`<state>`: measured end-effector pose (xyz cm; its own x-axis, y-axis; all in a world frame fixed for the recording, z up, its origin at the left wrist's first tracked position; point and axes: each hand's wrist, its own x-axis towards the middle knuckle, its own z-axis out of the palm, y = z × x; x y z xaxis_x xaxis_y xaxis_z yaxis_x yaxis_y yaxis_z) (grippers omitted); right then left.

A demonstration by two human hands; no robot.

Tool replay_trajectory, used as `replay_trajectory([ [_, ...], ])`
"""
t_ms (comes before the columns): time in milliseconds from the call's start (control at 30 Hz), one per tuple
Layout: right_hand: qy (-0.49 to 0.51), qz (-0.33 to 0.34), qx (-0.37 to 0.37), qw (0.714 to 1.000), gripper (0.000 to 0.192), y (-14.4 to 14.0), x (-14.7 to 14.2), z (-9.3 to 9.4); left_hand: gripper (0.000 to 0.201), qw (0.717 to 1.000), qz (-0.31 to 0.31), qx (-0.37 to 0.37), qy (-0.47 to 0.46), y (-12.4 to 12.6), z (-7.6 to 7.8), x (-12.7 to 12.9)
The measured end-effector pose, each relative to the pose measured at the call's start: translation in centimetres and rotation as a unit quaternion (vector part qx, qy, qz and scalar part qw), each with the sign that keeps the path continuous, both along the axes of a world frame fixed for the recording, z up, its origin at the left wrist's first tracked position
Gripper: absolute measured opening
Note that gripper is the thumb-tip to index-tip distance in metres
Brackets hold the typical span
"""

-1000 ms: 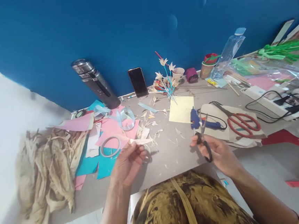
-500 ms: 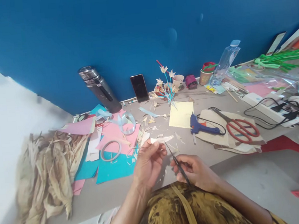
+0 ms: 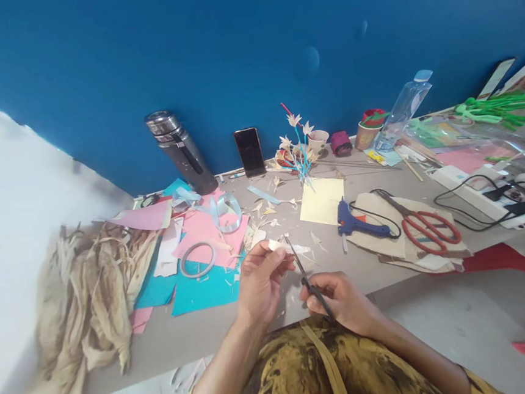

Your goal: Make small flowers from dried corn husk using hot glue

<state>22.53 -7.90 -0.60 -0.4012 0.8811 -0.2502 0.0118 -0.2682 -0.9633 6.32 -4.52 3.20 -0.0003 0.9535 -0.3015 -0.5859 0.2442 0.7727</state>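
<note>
My left hand pinches a thin, pale strip of corn husk between thumb and fingers, above the front of the table. Dark-handled small scissors are gripped in my right hand, blades pointing up and away from me. The blade tips cross the husk strip just beyond my left fingertips; whether they are closed through it I cannot tell. Pale trimmings lie scattered behind the strip. Farther back stand husk flowers on light blue stems.
Dried husks hang over the table's left edge. Nearby are a tape roll, coloured paper and a flask. To the right lie a glue gun, large red-handled scissors and a power strip with cables.
The small scissors have moved up and left, so their tips now cross the husk strip. The strip's free end tilts slightly lower. The whole view has shifted a little.
</note>
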Motion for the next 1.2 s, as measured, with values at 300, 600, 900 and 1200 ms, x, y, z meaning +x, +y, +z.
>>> replay_trajectory([
  [300,0.011,0.0,-0.016,1.0,0.04,-0.1,0.0,0.0,0.026,1.0,-0.013,0.008,0.0,0.0,-0.2,-0.1],
  [600,0.007,0.004,0.003,1.0,0.049,0.1,-0.1,-0.1,0.033,0.999,0.005,-0.017,-0.039,0.1,-0.5,0.2],
  [900,0.025,-0.003,0.013,1.0,0.052,0.2,-0.2,-1.2,0.034,0.995,0.013,-0.029,-0.089,-0.1,-1.0,1.0],
  [1200,0.01,-0.006,-0.002,1.0,0.063,0.2,-0.3,-1.2,0.033,0.993,0.021,-0.06,-0.101,0.0,-1.4,0.6],
])
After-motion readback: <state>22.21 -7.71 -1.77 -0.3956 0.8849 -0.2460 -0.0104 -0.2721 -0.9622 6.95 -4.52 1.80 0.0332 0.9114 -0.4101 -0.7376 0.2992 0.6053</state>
